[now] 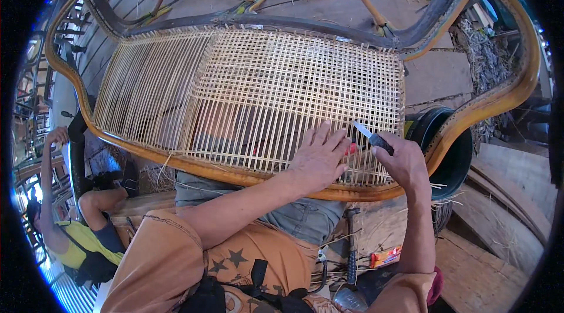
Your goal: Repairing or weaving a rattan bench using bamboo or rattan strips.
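Across my lap lies a bamboo-framed seat (170, 163) with a woven cane panel (305, 72). Its far right part is a tight grid, while the near and left parts show mostly strands running one way. My left hand (320, 154) rests flat on the near strands, fingers spread. In my right hand (402, 160) is a knife (364, 131) with a dark handle, its pale blade pointing up and left over the weave, near the left fingertips. Something small and red shows beside the left fingers; I cannot make out what it is.
A dark bucket (461, 166) stands beyond the seat's right end. By my lap lie a hammer (352, 248), a red packet (386, 257) and a clear cup (350, 298). Another person in a yellow top (88, 242) sits at the left. Loose boards (499, 213) lie at right.
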A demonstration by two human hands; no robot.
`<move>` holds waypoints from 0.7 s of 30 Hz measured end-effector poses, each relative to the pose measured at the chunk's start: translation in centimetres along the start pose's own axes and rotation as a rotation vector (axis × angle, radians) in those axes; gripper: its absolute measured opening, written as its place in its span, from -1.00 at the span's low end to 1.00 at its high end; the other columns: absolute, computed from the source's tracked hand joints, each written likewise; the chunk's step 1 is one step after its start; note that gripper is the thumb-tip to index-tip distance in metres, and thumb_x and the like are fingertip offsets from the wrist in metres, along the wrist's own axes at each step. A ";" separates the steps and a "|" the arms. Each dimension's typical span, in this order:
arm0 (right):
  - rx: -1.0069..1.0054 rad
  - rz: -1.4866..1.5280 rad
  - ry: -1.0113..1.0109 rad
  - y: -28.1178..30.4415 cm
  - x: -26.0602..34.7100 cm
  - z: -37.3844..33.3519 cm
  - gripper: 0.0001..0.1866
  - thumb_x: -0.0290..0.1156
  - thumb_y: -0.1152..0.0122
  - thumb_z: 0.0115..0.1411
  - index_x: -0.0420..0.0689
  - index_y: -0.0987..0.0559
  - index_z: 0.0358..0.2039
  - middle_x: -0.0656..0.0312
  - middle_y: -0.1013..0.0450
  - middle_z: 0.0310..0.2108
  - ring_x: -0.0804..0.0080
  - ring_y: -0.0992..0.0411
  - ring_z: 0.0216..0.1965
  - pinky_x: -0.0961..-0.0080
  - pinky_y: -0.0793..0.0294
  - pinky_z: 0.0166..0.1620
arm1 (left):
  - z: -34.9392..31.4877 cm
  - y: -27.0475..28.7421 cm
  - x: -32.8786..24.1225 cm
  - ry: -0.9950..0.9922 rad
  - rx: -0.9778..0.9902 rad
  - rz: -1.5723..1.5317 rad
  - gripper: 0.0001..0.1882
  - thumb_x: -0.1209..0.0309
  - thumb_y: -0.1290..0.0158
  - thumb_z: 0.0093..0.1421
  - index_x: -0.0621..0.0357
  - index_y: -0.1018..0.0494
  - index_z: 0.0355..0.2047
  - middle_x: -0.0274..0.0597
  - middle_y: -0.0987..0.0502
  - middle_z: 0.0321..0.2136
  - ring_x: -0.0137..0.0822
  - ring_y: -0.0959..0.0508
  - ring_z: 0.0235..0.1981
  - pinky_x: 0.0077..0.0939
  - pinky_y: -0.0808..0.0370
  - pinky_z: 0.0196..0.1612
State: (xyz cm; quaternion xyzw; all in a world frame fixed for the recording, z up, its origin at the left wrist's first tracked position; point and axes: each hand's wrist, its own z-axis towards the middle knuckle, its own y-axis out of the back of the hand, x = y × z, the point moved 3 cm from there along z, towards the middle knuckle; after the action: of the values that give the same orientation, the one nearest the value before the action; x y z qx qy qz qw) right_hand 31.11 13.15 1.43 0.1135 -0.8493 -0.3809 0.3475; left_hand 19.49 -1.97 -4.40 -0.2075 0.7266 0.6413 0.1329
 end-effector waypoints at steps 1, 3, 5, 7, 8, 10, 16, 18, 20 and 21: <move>0.024 -0.037 0.013 0.1 0.0 0.2 -0.73 -0.17 -0.14 0.09 -0.07 -0.51 -0.29 -0.01 -0.47 -0.44 -0.02 -0.46 -0.37 0.19 -0.42 -0.33 | 0.0 0.0 0.0 0.006 0.004 0.001 -0.42 0.08 0.07 0.20 0.18 -0.25 0.13 -0.06 -0.15 0.18 0.10 -0.07 0.24 0.01 -0.02 0.21; 0.053 -0.073 0.024 0.2 0.1 0.6 -0.72 -0.15 -0.12 0.09 -0.07 -0.51 -0.30 -0.01 -0.48 -0.43 -0.01 -0.46 -0.36 0.17 -0.43 -0.32 | 0.0 0.1 -0.1 0.014 0.014 -0.002 -0.41 0.07 0.08 0.20 0.18 -0.25 0.14 -0.06 -0.14 0.19 0.10 -0.07 0.24 0.00 -0.01 0.22; 0.094 -0.120 0.043 0.3 0.4 1.1 -0.72 -0.14 -0.10 0.10 -0.08 -0.50 -0.33 -0.01 -0.48 -0.41 -0.01 -0.46 -0.33 0.16 -0.42 -0.30 | 0.2 0.1 -0.2 0.039 0.028 0.001 -0.38 0.04 0.10 0.20 0.18 -0.24 0.15 -0.05 -0.15 0.19 0.10 -0.06 0.24 0.00 0.01 0.24; 0.109 -0.213 0.041 0.5 0.8 1.7 -0.73 -0.15 -0.08 0.10 -0.10 -0.49 -0.35 -0.01 -0.48 -0.41 -0.02 -0.46 -0.33 0.15 -0.42 -0.29 | 0.1 0.2 -0.2 0.034 0.026 -0.012 -0.38 0.03 0.10 0.20 0.17 -0.24 0.16 -0.05 -0.15 0.19 0.10 -0.06 0.25 -0.01 0.01 0.24; 0.121 -0.306 0.044 0.6 1.0 2.0 -0.73 -0.16 -0.07 0.10 -0.11 -0.49 -0.36 -0.02 -0.47 -0.42 -0.02 -0.45 -0.32 0.14 -0.41 -0.28 | 0.1 0.3 -0.2 0.031 0.019 -0.020 -0.37 0.02 0.11 0.20 0.17 -0.24 0.16 -0.05 -0.15 0.19 0.10 -0.05 0.25 -0.01 0.02 0.25; 0.122 -0.268 0.100 1.0 0.8 2.5 -0.74 -0.18 -0.06 0.10 -0.12 -0.47 -0.38 -0.01 -0.46 -0.46 -0.03 -0.44 -0.36 0.15 -0.39 -0.30 | 0.1 0.3 0.0 0.032 0.018 -0.028 -0.37 0.02 0.11 0.20 0.16 -0.24 0.16 -0.05 -0.16 0.19 0.10 -0.06 0.25 -0.02 0.02 0.25; 0.079 -0.290 0.187 1.4 1.5 2.8 -0.76 -0.24 -0.08 0.08 -0.17 -0.43 -0.42 -0.02 -0.41 -0.53 -0.03 -0.41 -0.41 0.18 -0.36 -0.35 | 0.3 0.8 -0.1 0.057 0.031 -0.053 -0.38 0.01 0.08 0.18 0.16 -0.29 0.13 -0.03 -0.18 0.18 0.09 -0.08 0.24 -0.01 0.01 0.24; 0.145 -0.205 0.134 2.0 1.3 2.4 -0.75 -0.24 -0.08 0.08 -0.19 -0.45 -0.38 -0.03 -0.42 -0.49 -0.03 -0.42 -0.39 0.19 -0.37 -0.31 | -0.3 1.3 -0.5 0.013 -0.101 -0.061 -0.42 0.05 0.00 0.14 0.22 -0.33 0.04 0.00 -0.24 0.09 0.06 -0.15 0.19 -0.01 -0.08 0.19; 0.241 -0.035 0.100 2.8 1.0 1.8 -0.70 -0.24 -0.10 0.07 -0.24 -0.44 -0.33 -0.03 -0.41 -0.48 -0.02 -0.41 -0.39 0.24 -0.38 -0.29 | -1.3 1.9 -0.5 -0.031 -0.060 -0.103 -0.45 0.09 -0.03 0.12 0.23 -0.34 0.00 -0.01 -0.26 0.06 0.04 -0.18 0.16 -0.03 -0.10 0.18; 0.238 -0.023 0.102 3.2 1.3 1.5 -0.70 -0.24 -0.10 0.07 -0.24 -0.44 -0.33 -0.03 -0.41 -0.48 -0.02 -0.41 -0.39 0.24 -0.38 -0.29 | -2.1 2.4 -0.3 -0.059 -0.015 -0.147 -0.48 0.13 -0.07 0.10 0.25 -0.35 -0.04 -0.03 -0.27 0.02 0.03 -0.21 0.13 -0.05 -0.13 0.16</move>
State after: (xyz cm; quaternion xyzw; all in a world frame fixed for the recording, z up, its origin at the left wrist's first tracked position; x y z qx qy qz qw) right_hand 29.36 15.58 3.76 0.1829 -0.8682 -0.2751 0.3701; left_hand 18.79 -3.82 -1.89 -0.2423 0.7003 0.6411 0.1996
